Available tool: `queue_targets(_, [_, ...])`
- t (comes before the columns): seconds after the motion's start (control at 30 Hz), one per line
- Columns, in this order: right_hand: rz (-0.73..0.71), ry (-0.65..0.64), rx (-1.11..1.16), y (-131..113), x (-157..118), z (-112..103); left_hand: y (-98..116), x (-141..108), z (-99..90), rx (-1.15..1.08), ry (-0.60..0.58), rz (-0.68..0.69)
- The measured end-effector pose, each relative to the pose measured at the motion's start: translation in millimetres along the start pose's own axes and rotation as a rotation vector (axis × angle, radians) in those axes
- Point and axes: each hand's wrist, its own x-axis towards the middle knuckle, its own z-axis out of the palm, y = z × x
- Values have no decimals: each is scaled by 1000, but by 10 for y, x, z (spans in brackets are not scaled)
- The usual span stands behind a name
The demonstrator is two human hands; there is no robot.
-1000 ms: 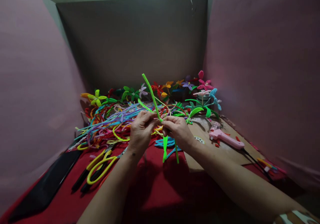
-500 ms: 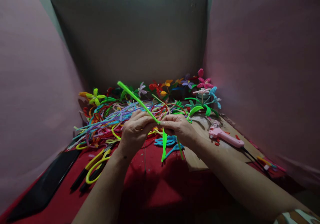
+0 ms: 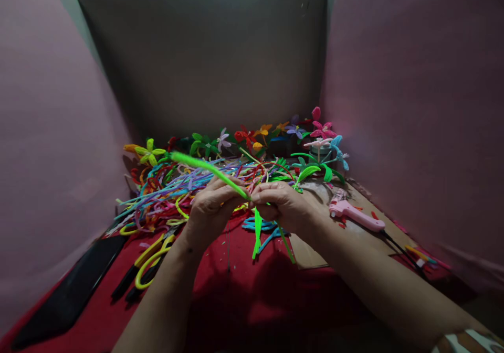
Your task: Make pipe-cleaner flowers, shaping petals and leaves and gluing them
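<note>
A bright green pipe cleaner strip (image 3: 208, 169) slants up and left from between my two hands, which meet fingertip to fingertip. My left hand (image 3: 216, 201) is closed on it near its lower end. My right hand (image 3: 277, 202) pinches the same green piece just beside. Below my right hand hang more bright green strands (image 3: 257, 235), their upper ends hidden by the fingers. Blue pipe cleaners (image 3: 262, 224) lie behind and beneath the hands on the red cloth (image 3: 236, 300).
A heap of coloured pipe cleaners (image 3: 169, 185) and fuzzy flowers (image 3: 149, 152) stretch across the back. Yellow-black pliers (image 3: 145, 261) and a black tray-like object (image 3: 71, 290) lie left. On the right, a pink glue gun (image 3: 356, 215) rests on cardboard (image 3: 311, 250).
The free end of the green strip has swung down and to the left. Below my right hand the hanging green strands have shifted slightly. Both hands stay nearly in place.
</note>
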Motion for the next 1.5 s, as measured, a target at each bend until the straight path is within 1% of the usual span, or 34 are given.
queue_targets(0.1, [112,-112,91,-18,-2,-19,20,-11,-7,-85,1,-20])
queue_targets(0.13, [134,-130,102,-27,-5,-18,30,-12,-10,-98,-1,-29])
queue_targets(0.2, [129,-106,80,-48,-18,1,50,-8,-19,-93,-15,-49])
queue_targets(0.27, [82,-35,4,-66,-38,38,69,2,-32,-65,-44,-63])
queue_targets(0.33, [1,34,-117,-74,-63,78,77,13,-40,-31,-74,-67])
queue_targets(0.43, [-161,128,-388,-55,-97,114,72,18,-31,15,-117,-97])
queue_targets(0.53, [-277,199,-623,-12,-113,119,65,16,3,51,-144,-140])
queue_targets(0.6, [-315,238,-684,11,-106,118,70,20,27,63,-144,-150])
queue_targets(0.67, [-282,247,-619,16,-88,117,78,29,42,69,-130,-127])
queue_targets(0.7, [-234,235,-541,13,-77,116,82,34,44,76,-117,-105])
queue_targets(0.77, [-107,190,-346,-4,-57,111,88,43,40,92,-91,-50])
queue_targets(0.83, [-12,129,-179,-23,-42,97,88,45,26,101,-79,-8])
queue_targets(0.9, [42,63,-62,-32,-34,76,86,38,11,97,-87,18])
queue_targets(0.97, [76,24,21,-30,-30,57,83,27,1,96,-94,27])
queue_targets(1.17, [111,59,106,-15,-19,44,75,1,5,122,-65,68])
queue_targets(1.23, [118,41,125,-20,-18,45,72,-2,4,126,-56,79])
queue_targets(1.33, [201,15,173,-37,-22,53,66,-5,-2,129,-49,75])
queue_targets(1.4, [266,23,197,-51,-27,64,66,-3,-7,115,-51,66])
queue_targets(1.5, [286,46,202,-63,-37,83,78,6,-14,68,-66,42])
